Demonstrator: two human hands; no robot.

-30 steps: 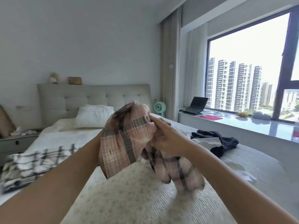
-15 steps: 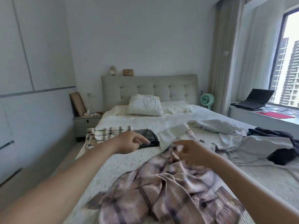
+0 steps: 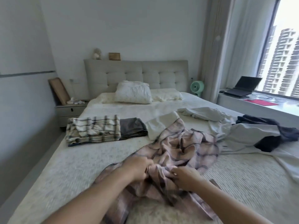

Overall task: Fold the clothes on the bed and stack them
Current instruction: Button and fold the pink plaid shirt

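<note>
1. Far left there's a grey bedside cabinet with a brown board leaning on the wall behind it and some small stuff on top, too blurry to name.
2. On the left side of the bed sits a folded cream shirt with dark checks, and a folded dark grey garment is touching its right edge.
3. The left hand is low in the middle with its fingers curled, bunching up a fold of the crumpled pink-and-grey plaid shirt. That shirt is spread loosely over the near middle of the bed, running from under both forearms up toward a white garment.
4. The right hand is just beside the left one, fingers also curled, thumb and fingertips pinching the same plaid fabric. So both hands have hold of the shirt, close together, near its closest edge.
5. Further back: a white pillow against the grey tufted headboard.
6. To the right, a rumpled heap of white clothes and a light grey and dark navy garment lie unfolded on the bed.
7. Far right, a mint-green fan by the curtain, and an open black laptop plus a red mat on the window ledge.
</note>
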